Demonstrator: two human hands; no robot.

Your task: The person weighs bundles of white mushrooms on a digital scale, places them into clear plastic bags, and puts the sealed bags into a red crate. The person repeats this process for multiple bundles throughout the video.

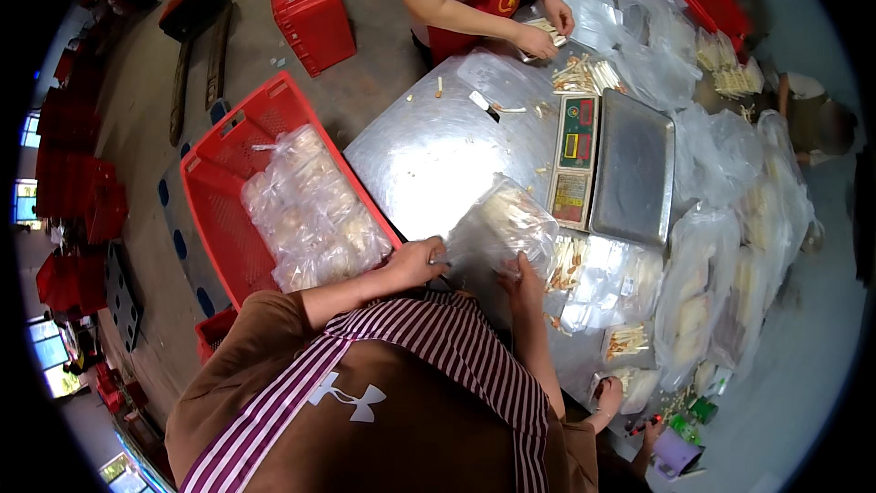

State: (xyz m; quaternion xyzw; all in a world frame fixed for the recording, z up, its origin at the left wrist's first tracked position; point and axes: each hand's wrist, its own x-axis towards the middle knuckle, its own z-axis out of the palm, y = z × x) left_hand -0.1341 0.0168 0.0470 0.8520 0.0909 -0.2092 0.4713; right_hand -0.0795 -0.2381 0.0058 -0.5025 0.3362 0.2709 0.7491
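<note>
A clear plastic bag (pixel 514 213) of pale, slender mushroom-like stems lies tilted over the metal table, just left of the scale. My left hand (pixel 419 261) pinches the gathered end of this bag, beside the red crate's corner. On the bag's near side, my right hand (pixel 523 282) grips its lower edge, the thumb showing on the plastic. A digital scale (pixel 633 168) stands to the right, its metal pan bare. Left of me, a red plastic crate (pixel 229 246) holds several similar filled bags (pixel 311 212), stacked toward its table side.
Across the table (pixel 404 150), a co-worker's hands (pixel 547 38) handle a pack of stems. Loose stems (pixel 585 75) lie behind the scale. Large filled plastic bags (pixel 698 301) line the right side. Another person's hand (pixel 609 394) works at lower right, near a purple jug (pixel 674 455).
</note>
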